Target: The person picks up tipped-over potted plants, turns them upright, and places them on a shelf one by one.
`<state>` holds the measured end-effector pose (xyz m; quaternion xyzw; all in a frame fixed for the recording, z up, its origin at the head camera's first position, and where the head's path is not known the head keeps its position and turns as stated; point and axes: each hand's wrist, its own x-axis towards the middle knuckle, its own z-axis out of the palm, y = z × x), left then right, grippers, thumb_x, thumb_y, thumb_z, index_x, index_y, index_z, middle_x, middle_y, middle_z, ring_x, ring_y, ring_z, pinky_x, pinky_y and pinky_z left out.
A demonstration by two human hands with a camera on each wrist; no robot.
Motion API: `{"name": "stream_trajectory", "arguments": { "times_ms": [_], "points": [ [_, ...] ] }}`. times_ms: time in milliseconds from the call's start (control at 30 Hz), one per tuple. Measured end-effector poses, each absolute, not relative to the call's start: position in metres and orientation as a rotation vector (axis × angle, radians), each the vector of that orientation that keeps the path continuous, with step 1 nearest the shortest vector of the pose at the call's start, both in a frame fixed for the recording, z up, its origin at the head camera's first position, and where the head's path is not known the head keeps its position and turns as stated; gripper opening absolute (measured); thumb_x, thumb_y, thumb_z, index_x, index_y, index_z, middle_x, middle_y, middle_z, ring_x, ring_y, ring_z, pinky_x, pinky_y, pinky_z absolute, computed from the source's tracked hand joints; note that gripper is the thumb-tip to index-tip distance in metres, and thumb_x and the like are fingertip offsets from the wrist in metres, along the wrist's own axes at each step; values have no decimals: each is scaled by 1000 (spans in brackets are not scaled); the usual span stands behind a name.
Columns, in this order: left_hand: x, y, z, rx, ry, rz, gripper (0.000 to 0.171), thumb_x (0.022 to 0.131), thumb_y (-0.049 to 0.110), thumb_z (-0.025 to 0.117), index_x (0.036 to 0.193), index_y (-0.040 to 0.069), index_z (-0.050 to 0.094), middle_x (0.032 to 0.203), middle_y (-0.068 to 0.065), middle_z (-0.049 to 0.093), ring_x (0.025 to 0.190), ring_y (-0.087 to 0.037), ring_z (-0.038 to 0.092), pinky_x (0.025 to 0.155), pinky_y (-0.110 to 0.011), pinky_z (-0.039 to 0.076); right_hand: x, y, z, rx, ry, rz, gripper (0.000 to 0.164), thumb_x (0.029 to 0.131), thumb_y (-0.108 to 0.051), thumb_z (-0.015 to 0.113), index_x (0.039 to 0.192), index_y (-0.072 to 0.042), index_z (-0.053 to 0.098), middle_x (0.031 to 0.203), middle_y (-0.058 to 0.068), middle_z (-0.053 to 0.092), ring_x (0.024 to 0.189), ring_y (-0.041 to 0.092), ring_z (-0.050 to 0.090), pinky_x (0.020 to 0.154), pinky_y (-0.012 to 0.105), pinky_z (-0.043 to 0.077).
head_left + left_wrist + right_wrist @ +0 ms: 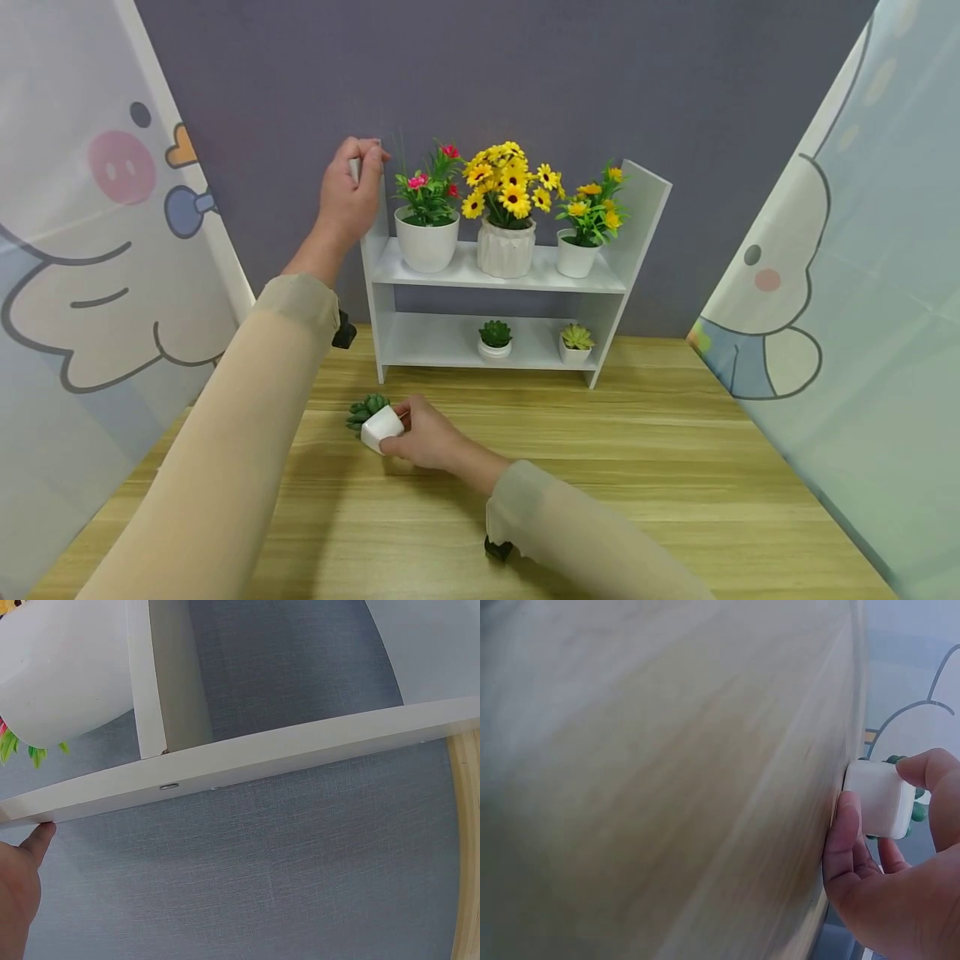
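Note:
My left hand (350, 190) is at the top of the left side panel of a white two-tier shelf (498, 283), its fingers bent over the upper end. In the left wrist view a fingertip (46, 829) meets the panel's outer face. Low over the wooden table, in front of the shelf's left end, my right hand (426, 435) pinches a potted succulent by its small white pot (382, 429). The plant is tipped over, its green leaves (366, 411) pointing left. The right wrist view shows thumb and fingers on opposite sides of the pot (879, 799).
Pink flowers in a white pot (427, 242), yellow flowers in a ribbed pot (506, 250) and a smaller yellow plant (576, 257) stand on the upper shelf. A dark succulent (495, 340) and a pale one (576, 343) sit below. Printed curtains (862, 333) flank the table (675, 467).

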<state>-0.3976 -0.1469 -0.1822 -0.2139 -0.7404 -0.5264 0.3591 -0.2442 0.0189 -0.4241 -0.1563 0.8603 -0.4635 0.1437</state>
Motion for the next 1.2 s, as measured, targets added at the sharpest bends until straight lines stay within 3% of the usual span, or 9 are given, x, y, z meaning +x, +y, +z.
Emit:
{"name": "stream_trajectory", "arguments": {
  "times_ms": [233, 533, 767, 1200],
  "points": [
    [-397, -147, -182, -553, -1911, -1359, 23, 116, 29, 51, 95, 20, 56, 134, -12, 66, 152, -12, 54, 121, -30, 46, -243, 20, -420, -463, 2500, -1294, 56, 93, -20, 84, 138, -4, 56, 122, 9, 68, 102, 14, 64, 88, 31, 58],
    [-396, -147, -182, -555, -1909, -1362, 22, 116, 28, 51, 96, 19, 56, 131, -10, 66, 152, -13, 53, 123, -30, 44, -244, 17, -415, -434, 2632, -1197, 73, 90, -49, 89, 142, -5, 61, 115, 3, 68, 93, 12, 61, 76, 27, 54],
    [-396, -147, -183, -548, -1920, -1358, 22, 116, 29, 51, 96, 21, 55, 130, -7, 66, 152, -12, 53, 122, -30, 46, -245, 13, -415, -490, 2712, -1131, 61, 91, -47, 89, 133, -9, 67, 108, 1, 70, 88, 9, 60, 72, 24, 52],
    [-397, -147, -182, -559, -1913, -1355, 22, 116, 29, 50, 96, 21, 56, 127, -5, 66, 152, -12, 53, 122, -30, 45, -241, 24, -411, -531, 2676, -1161, 45, 92, -37, 91, 125, -14, 70, 119, 5, 75, 94, 10, 64, 73, 23, 54]
  ]
}}
